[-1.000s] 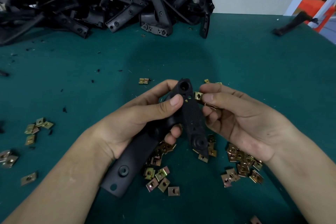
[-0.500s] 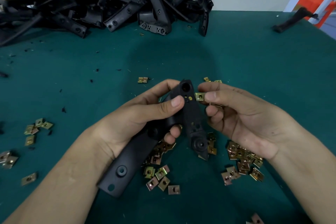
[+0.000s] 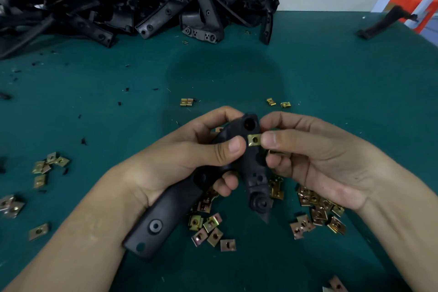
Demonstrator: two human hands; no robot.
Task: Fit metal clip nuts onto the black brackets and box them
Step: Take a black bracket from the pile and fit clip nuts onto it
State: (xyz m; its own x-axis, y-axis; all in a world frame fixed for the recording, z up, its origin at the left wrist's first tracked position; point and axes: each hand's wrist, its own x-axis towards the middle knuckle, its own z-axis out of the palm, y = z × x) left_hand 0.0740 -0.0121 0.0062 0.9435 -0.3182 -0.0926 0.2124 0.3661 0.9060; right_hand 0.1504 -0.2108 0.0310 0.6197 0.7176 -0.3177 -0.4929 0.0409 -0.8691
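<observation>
Our left hand [image 3: 189,159] grips the black bracket [image 3: 166,211], our right hand [image 3: 320,163] pinches the clip nut [image 3: 254,140] against its right edge, so the push should go leftward.

Grips a black angled plastic bracket [image 3: 161,218] in the left hand [image 3: 184,163], thumb pressed across it; pinches a brass-coloured metal clip nut [image 3: 254,140] in the right hand [image 3: 320,161], thumb over forefinger.

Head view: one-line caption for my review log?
Left hand grips a black bracket while the right hand pinches a metal clip nut at its edge, above loose nuts on the green table.
</observation>
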